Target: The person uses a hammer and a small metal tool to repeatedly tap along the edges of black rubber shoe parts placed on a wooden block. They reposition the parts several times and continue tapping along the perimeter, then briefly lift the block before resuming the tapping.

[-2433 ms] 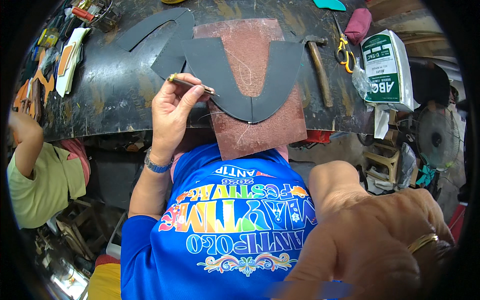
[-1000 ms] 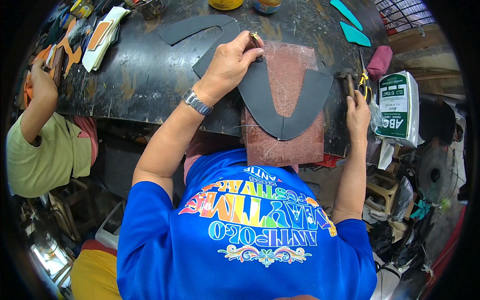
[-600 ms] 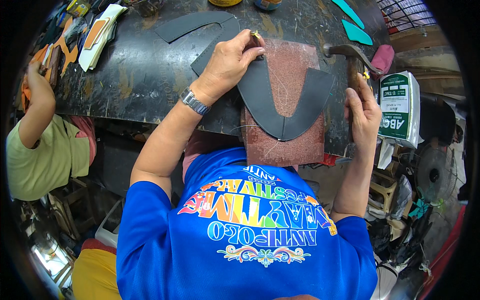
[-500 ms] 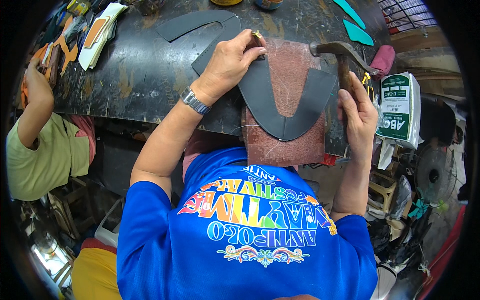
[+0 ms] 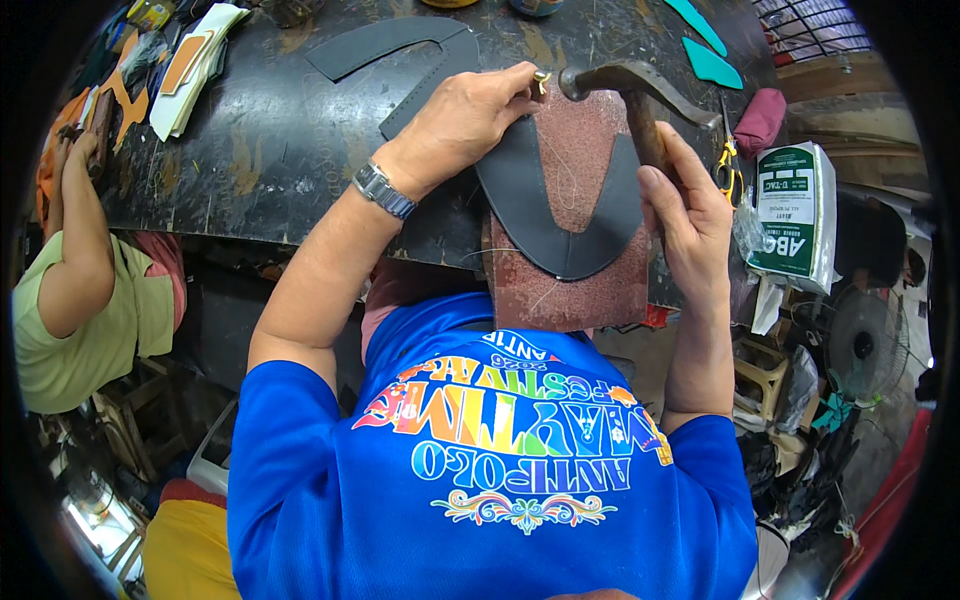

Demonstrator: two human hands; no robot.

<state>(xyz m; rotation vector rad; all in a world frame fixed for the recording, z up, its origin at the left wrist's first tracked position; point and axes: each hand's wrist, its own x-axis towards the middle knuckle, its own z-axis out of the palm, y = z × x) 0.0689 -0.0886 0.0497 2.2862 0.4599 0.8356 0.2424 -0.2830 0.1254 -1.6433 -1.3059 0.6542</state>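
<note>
My left hand, a watch on its wrist, pinches a small upright metal punch with a brass-coloured top over the far left arm of a black U-shaped shoe-upper piece. The punch's lower end is hidden by my fingers. That piece lies on a reddish-brown rough board at the table's near edge, with loose thread on it. My right hand is closed round the wooden handle of a hammer. The hammer's face is raised just right of the punch's top, apart from it.
A second black shoe-upper piece lies beyond my left hand on the dark table. Yellow-handled scissors, a pink pouch, a green-and-white package and teal cutouts are at right. A co-worker's arm is at far left.
The hammer and my right hand have moved left, bringing the hammer's face close to the punch. My left hand and the punch have shifted slightly right.
</note>
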